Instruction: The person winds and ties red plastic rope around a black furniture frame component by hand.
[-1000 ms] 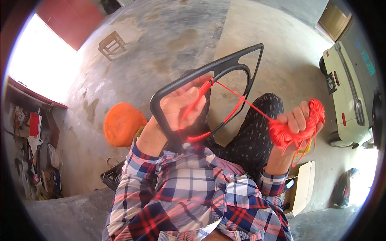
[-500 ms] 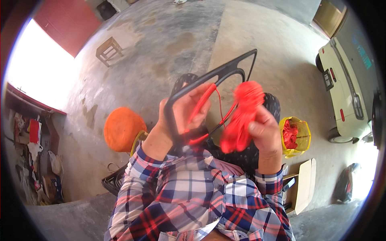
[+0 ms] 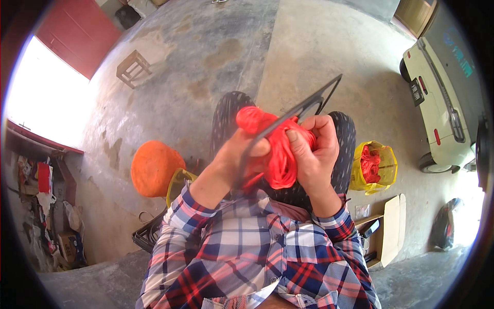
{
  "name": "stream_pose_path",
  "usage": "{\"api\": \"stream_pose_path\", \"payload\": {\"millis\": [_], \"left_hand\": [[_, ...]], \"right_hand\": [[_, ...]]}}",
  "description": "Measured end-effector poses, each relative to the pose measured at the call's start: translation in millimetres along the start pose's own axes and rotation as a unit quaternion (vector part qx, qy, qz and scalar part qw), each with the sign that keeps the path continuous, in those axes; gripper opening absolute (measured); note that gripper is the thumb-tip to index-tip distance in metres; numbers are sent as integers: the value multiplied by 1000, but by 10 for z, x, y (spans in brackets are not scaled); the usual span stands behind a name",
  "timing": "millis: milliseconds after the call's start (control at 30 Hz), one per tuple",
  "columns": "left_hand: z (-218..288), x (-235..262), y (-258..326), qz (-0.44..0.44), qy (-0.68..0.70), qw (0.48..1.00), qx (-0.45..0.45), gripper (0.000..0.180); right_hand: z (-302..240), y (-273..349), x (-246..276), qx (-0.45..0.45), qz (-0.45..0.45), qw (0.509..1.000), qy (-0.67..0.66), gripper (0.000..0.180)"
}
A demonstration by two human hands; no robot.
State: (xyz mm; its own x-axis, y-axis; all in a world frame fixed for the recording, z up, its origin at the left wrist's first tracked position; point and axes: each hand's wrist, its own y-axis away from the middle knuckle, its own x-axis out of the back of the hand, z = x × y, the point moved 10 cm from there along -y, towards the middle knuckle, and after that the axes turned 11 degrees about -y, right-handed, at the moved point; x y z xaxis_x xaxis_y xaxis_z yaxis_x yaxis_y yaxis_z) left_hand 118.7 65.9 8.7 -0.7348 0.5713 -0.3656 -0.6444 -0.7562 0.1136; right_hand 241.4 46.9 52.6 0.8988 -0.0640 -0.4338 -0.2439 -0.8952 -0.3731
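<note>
A bundle of red cord (image 3: 281, 162) hangs between my hands, in front of my lap. My right hand (image 3: 314, 154) is closed on its right side, thumb pressed against the strands. My left hand (image 3: 231, 159) is closed on the left, with its thumb against the red cord. A thin black frame (image 3: 303, 105) slants across the left hand and the bundle, its pointed corner rising to the upper right. The left hand's fingers are largely hidden behind the frame and cord, so their exact grip on the frame is unclear.
An orange round seat (image 3: 155, 168) stands left of my knees. To the right are a yellow basket (image 3: 392, 172) holding red cord and an open cardboard box (image 3: 393, 232). A wooden stool (image 3: 133, 68) stands far left, a pale vehicle (image 3: 437, 110) far right.
My right hand has brought the red bundle leftward against the left hand and frame. The frame has tilted so it appears narrower, and its tip has shifted right.
</note>
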Motion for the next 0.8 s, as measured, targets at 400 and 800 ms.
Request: {"api": "stream_pose_path", "payload": {"millis": [400,800], "left_hand": [[100,-257,89,-48,296,954,-20,33],[312,-23,171,-14,98,991,-88,65]], "right_hand": [[850,295,-224,-396,-73,780,-480,49],[1033,5,625,-222,21,887,-405,42]]}}
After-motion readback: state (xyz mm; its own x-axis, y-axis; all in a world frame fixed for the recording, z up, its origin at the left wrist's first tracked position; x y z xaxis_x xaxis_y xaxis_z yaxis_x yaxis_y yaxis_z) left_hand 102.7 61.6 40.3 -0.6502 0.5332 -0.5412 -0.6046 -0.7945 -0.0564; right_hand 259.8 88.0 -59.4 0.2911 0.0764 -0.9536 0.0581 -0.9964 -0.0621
